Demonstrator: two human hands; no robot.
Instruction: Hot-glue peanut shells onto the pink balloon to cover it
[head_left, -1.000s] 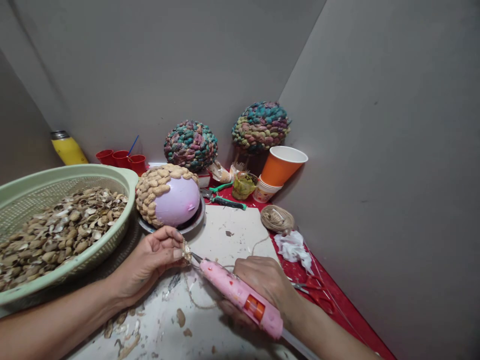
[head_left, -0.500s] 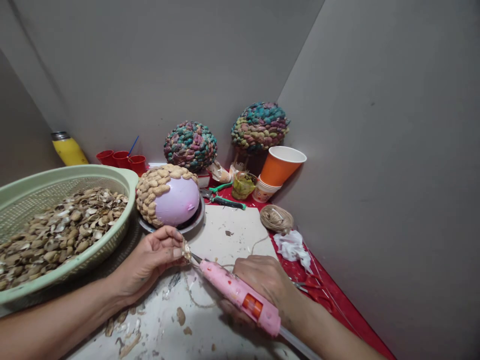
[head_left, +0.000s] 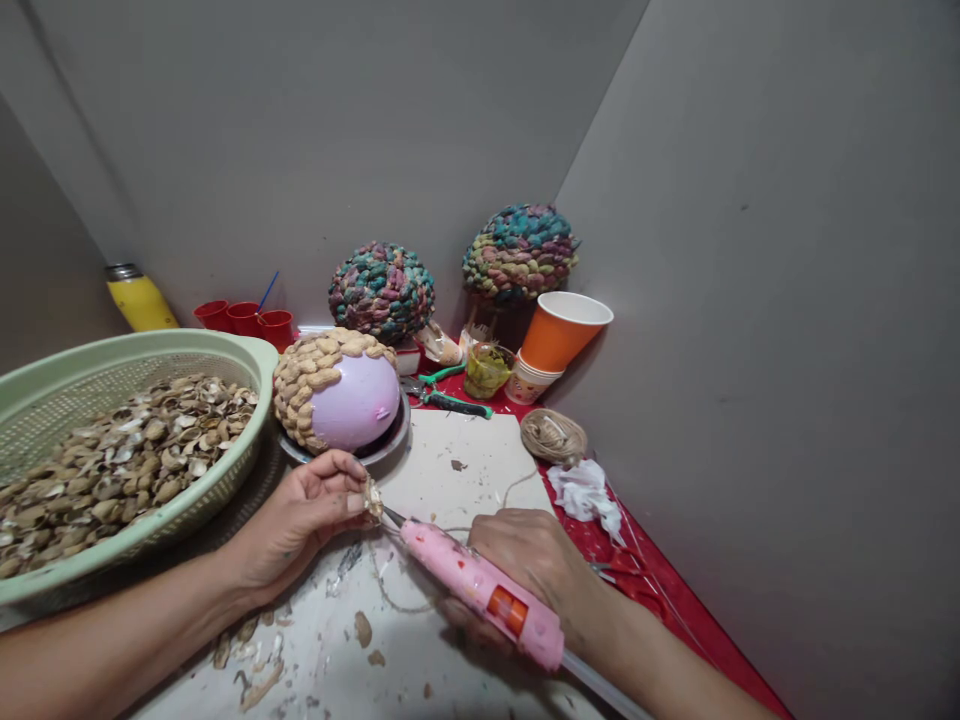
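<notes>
My left hand [head_left: 319, 515] pinches a peanut shell [head_left: 373, 497] between thumb and fingers. A pink hot glue gun [head_left: 480, 590] lies in the grip of my right hand [head_left: 525, 560], with its metal nozzle at the shell. A clear glue stick [head_left: 600, 685] runs out of the gun's back end. Behind my left hand, a lilac balloon [head_left: 356, 400] partly covered in peanut shells [head_left: 304, 385] sits in a metal bowl [head_left: 386, 448]. A loop of twine [head_left: 390, 600] lies on the board beneath the gun.
At left stands a green colander [head_left: 259, 350] of shells. Farther back are red cups [head_left: 244, 318], two painted shell balls [head_left: 382, 290], green-handled pliers [head_left: 457, 405], a glass [head_left: 487, 370] and an orange paper cup [head_left: 562, 335]. A twine ball [head_left: 553, 437], white plastic [head_left: 586, 497] and red scissors [head_left: 645, 590] lie right.
Almost nothing differs. Both hands, the shell and the glue gun stay in nearly the same place, with the nozzle still at the shell.
</notes>
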